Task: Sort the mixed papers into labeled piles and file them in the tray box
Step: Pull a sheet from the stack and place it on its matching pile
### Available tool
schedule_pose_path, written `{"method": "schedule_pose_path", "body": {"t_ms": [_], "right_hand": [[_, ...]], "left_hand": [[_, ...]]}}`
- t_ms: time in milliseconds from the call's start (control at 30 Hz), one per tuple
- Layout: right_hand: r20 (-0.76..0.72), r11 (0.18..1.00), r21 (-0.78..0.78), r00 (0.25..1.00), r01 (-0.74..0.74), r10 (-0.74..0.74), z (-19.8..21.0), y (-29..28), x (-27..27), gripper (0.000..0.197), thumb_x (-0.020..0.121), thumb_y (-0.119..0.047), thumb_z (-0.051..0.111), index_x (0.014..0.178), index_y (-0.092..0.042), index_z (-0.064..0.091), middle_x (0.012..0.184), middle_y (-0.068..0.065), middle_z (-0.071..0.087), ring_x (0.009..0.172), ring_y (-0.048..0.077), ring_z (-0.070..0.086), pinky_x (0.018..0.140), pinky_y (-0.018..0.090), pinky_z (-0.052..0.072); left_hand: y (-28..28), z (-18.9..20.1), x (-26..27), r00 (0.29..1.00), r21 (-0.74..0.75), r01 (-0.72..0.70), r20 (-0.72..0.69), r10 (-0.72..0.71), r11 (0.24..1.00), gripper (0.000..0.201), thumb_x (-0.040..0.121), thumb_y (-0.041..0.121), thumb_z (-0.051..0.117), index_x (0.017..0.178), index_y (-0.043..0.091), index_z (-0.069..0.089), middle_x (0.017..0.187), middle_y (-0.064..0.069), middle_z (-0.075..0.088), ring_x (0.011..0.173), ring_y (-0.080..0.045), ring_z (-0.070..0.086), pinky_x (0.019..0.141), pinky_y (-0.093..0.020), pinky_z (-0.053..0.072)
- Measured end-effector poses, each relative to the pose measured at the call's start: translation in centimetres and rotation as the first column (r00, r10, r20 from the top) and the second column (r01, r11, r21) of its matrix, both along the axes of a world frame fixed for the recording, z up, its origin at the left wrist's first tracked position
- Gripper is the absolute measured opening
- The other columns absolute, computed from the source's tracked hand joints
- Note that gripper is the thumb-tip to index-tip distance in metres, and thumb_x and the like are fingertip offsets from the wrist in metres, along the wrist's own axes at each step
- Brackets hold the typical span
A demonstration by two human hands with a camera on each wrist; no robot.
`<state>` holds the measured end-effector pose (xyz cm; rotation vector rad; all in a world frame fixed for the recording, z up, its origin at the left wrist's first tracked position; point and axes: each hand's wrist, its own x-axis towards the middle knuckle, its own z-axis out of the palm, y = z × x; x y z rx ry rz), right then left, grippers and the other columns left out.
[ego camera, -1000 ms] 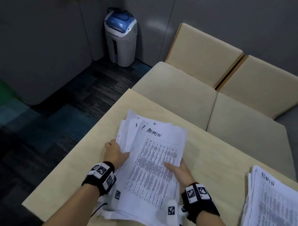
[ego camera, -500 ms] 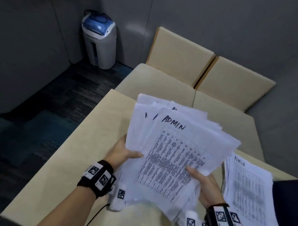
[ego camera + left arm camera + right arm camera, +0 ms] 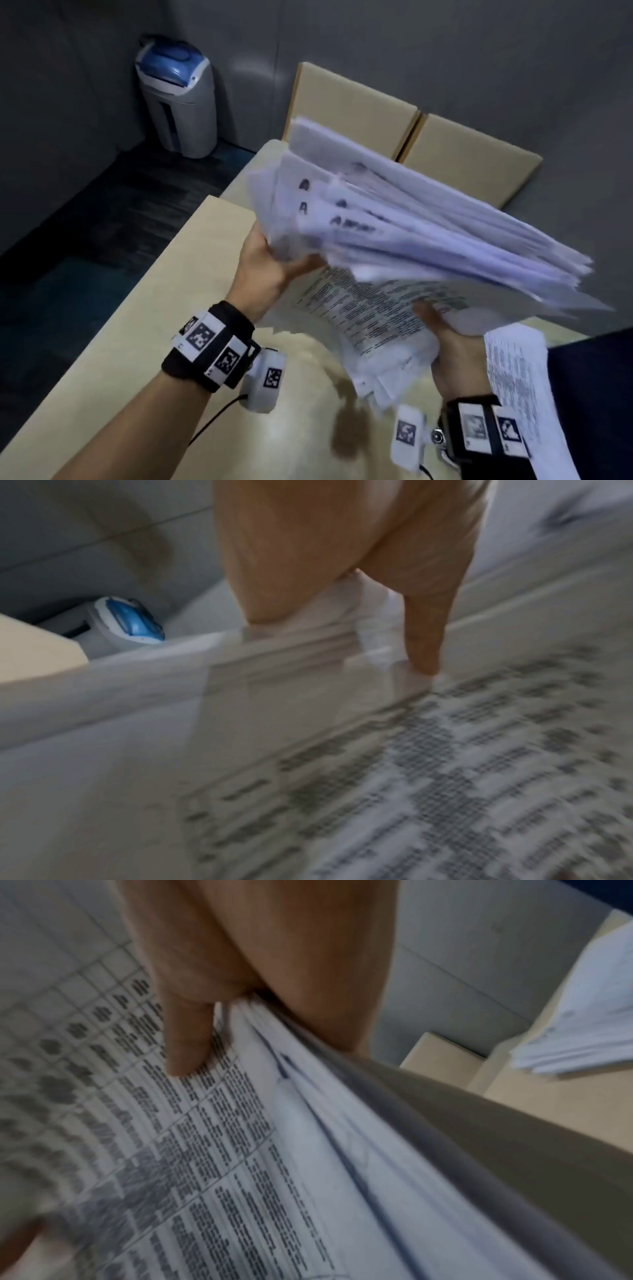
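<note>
Above the table (image 3: 144,308) — both hands grip the paper stack (image 3: 411,240).

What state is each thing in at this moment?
Paper stack: lifted off the table, tilted, sheets fanned.
Left hand: grips the stack's left edge.
Right hand: grips its lower edge.
Second pile: lying on the table.
Bin: upright, lid closed.

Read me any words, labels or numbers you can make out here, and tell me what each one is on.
"A": handwritten first letter at the top of several sheets in the held stack; the remaining letters are smeared by motion.
Printed table text on the stack's top sheet: too blurred to read.
Printed text on the pile on the table: too small and blurred.
Wristband markers: square patterns, no words.
</note>
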<state>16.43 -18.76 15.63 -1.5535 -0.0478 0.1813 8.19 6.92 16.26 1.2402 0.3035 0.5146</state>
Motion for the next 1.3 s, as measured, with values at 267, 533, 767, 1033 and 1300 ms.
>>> {"method": "schedule_pose_path", "body": {"t_ms": [267,533,767,1033,1300], "right_hand": [[0.057,0.989,-0.139,0.997,-0.051,0.059,-0.5,1.1,-1.8,0.046,0.061,-0.047,0.088,0.082,-0.028,0.052,0.074,-0.019,0.059,0.068,0.001,0.055,0.08,0.029,0.046],[0.116,0.976,-0.205,0.988,-0.076,0.102,0.4,0.1,-1.8,0.066,0.05,-0.066,0.078,0.088,-0.014,0.068,0.051,-0.015,0.053,0.048,-0.005,0.048,0.063,0.006,0.042],[-0.024,0.972,-0.092,0.976,-0.218,0.217,-1.7,-0.1,-0.1,0.079,0.059,-0.046,0.087,0.121,-0.003,0.063,0.106,0.002,0.074,0.102,0.011,0.068,0.089,0.018,0.05],[-0.013,0.968,0.038,0.968,-0.249,0.249,-1.5,0.3,-0.8,0.049,0.067,-0.016,0.077,0.115,-0.018,0.065,0.11,0.009,0.072,0.106,0.025,0.067,0.097,0.046,0.047],[0.183,0.955,0.155,0.957,-0.253,0.223,0.5,0.8,-0.3,0.038,0.066,-0.014,0.078,0.099,-0.034,0.075,0.1,-0.002,0.074,0.102,0.018,0.068,0.097,0.045,0.048]], "left_hand": [[-0.7,0.5,-0.6,1.0,-0.034,-0.025,0.009,0.025,0.999,0.05,0.069,0.002,0.081,0.115,0.006,0.064,0.107,-0.009,0.075,0.102,-0.028,0.071,0.088,-0.045,0.057],[-0.2,2.7,-0.9,0.992,0.177,0.019,0.119,-0.04,0.984,0.068,0.065,0.002,0.086,0.126,0.004,0.056,0.117,-0.007,0.07,0.11,-0.021,0.067,0.088,-0.031,0.056],[0.4,0.6,-0.4,1.0,0.259,-0.014,0.017,0.01,0.966,0.065,0.054,0.026,0.096,0.109,0.01,0.064,0.104,0.009,0.071,0.097,-0.011,0.069,0.08,-0.025,0.056],[1.2,-0.1,-0.4,0.992,0.101,0.119,0.035,-0.123,0.988,0.093,0.043,0.043,0.095,0.12,0.011,0.053,0.106,0.003,0.071,0.099,-0.017,0.07,0.077,-0.027,0.058],[1.7,1.8,0.0,0.984,0.179,-0.111,0.159,0.082,0.978,0.088,0.05,0.054,0.091,0.119,0.013,0.054,0.117,-0.006,0.066,0.109,-0.027,0.065,0.091,-0.045,0.055]]}}
